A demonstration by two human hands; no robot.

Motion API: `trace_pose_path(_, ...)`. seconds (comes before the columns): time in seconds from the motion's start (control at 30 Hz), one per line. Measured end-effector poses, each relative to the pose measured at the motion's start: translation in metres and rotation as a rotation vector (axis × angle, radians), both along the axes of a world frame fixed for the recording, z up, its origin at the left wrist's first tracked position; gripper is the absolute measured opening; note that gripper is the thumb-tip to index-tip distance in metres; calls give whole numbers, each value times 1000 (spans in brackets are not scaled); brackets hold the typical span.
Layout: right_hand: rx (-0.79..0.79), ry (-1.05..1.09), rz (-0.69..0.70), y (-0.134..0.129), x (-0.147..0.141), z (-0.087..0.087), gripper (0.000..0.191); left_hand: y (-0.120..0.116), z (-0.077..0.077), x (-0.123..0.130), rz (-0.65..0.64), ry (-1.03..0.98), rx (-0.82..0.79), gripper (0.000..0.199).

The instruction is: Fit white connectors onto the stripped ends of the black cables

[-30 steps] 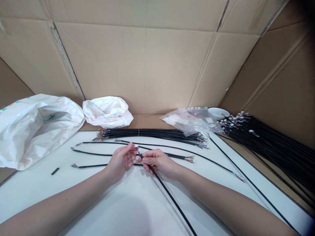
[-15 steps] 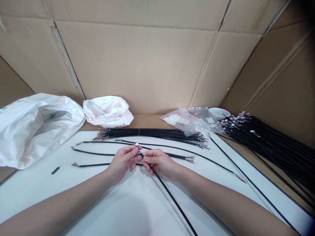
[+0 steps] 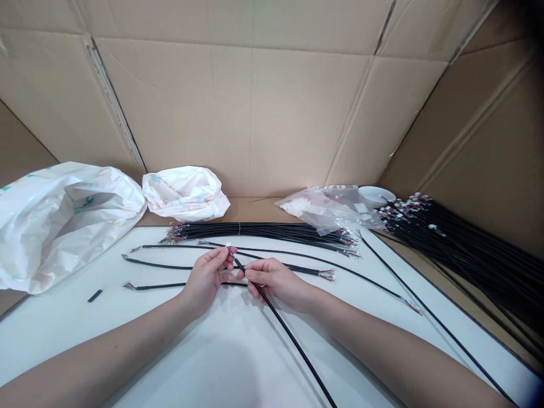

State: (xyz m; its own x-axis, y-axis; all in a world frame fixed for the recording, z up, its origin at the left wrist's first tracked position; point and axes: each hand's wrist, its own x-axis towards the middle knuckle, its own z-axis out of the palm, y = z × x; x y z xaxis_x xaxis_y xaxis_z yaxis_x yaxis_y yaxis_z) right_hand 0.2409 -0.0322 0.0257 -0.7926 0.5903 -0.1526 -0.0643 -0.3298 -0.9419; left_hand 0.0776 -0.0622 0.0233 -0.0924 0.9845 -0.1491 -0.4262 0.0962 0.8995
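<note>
A black cable (image 3: 284, 325) runs from between my hands down to the bottom edge. My left hand (image 3: 209, 279) pinches the thin wires at its upper end, beside a small white connector (image 3: 228, 246). My right hand (image 3: 272, 279) grips the black sheath just below that end, thumb on top. Behind and under my hands, several loose black cables (image 3: 165, 263) with bare wire ends lie across the white table (image 3: 170, 362). Farther back is a tied bundle of black cables (image 3: 263, 229).
Two white plastic bags (image 3: 63, 226) stand at the back left. A short black piece (image 3: 94, 295) lies at the left. Clear bags (image 3: 335, 207) and a white bowl (image 3: 376, 195) sit at the back right, beside a big pile of cables (image 3: 476, 255). Cardboard walls (image 3: 229, 102) enclose the table.
My left hand has moved slightly left with the cable's wire end. The white connector is now more covered by my fingers, and the cable tilts a little further left.
</note>
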Motion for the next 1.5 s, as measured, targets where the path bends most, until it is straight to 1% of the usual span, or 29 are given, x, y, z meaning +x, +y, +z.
trace_pose_path(0.1, -5, 25, -7, -1, 0, -1, 25, -3, -1, 1, -61, -26, -5, 32)
trace_pose_path(0.17, 1, 35, -3, -1, 0, -1, 26, -6, -2, 3, -116, -18, -3, 35)
trace_pose_path(0.23, 9, 32, 2, -2, 0, -1, 26, -7, -2, 3, -143, -4, 10, 35)
trace_pose_path(0.57, 20, -12, -9, -5, -1, 2, 33, -2, -5, -1, -93, 20, 66, 33)
trace_pose_path(0.9, 50, -18, 4, -3, -3, -1, 29, -3, -9, -1, -108, 60, 97, 29)
trace_pose_path(1.13, 50, -63, 5, -1, -2, -3, 28, -2, -6, -1, -59, 67, 94, 34)
trace_pose_path(1.23, 52, -53, 10, 0, -3, -3, 29, -3, -6, -1, -56, 128, 93, 34)
trace_pose_path(1.33, 87, -52, 11, 0, -3, -3, 30, -3, -11, 0, -36, 188, 76, 34)
trace_pose_path(1.43, 101, -79, 48, -2, -2, 1, 29, 4, -14, -4, 69, 180, 71, 35)
trace_pose_path(1.5, 86, -127, 113, -6, -2, 7, 25, 12, -8, -12, 185, 144, 100, 34)
